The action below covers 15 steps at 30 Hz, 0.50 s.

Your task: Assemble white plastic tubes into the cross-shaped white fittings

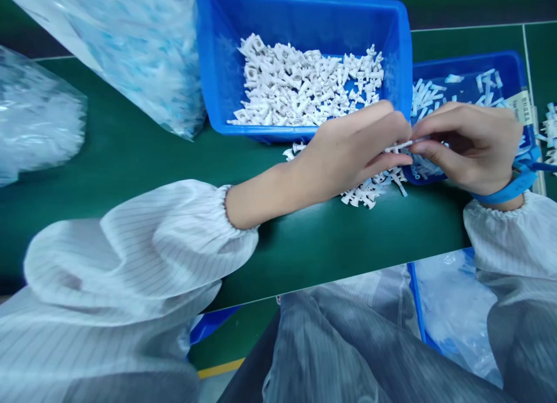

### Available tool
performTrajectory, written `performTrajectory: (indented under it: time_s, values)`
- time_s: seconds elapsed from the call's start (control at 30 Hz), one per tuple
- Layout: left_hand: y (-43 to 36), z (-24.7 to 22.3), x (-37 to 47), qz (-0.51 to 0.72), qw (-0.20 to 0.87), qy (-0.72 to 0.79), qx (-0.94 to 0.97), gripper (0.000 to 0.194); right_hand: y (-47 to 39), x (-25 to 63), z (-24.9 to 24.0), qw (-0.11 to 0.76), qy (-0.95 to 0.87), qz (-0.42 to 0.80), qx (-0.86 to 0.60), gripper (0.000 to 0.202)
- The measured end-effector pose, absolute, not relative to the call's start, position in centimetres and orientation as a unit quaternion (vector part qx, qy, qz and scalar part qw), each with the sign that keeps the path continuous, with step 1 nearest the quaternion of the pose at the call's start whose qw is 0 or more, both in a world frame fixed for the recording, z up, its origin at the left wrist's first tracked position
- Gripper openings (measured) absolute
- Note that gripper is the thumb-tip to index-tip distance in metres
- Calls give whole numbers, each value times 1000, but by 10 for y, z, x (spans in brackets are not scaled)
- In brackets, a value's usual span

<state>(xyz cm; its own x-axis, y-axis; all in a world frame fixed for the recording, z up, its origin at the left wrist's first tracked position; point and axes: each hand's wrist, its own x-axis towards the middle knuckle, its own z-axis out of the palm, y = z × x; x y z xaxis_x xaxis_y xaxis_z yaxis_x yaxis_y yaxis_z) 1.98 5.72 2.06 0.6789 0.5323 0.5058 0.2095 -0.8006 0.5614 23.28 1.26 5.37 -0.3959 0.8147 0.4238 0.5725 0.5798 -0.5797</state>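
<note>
My left hand [361, 141] and my right hand [472, 144] meet fingertip to fingertip in front of the blue bins. Between them is a small thin white plastic piece [405, 144]; the left thumb and fingers pinch one end. The right thumb and forefinger close around the other end, where a small translucent tip shows. Under the hands lies a loose pile of small white plastic fittings [363, 195] on the green table. A blue strap circles my right wrist.
A large blue bin [304, 133] holds many white fittings. Behind my right hand stands a shallow blue tray [474, 63] of small pale-blue and white tubes. Clear bags of parts [148, 49] lie at left; more fittings [552, 130] lie far right. Below the table edge, a bag [455, 304] sits in a blue container.
</note>
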Motion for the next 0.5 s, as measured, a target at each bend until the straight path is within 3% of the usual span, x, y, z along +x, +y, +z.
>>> performTrajectory:
  time_s: [0.5]
  values:
    - [51,18,20,332,194,192,903,26,10,237,53,313,-821,178,-443,8]
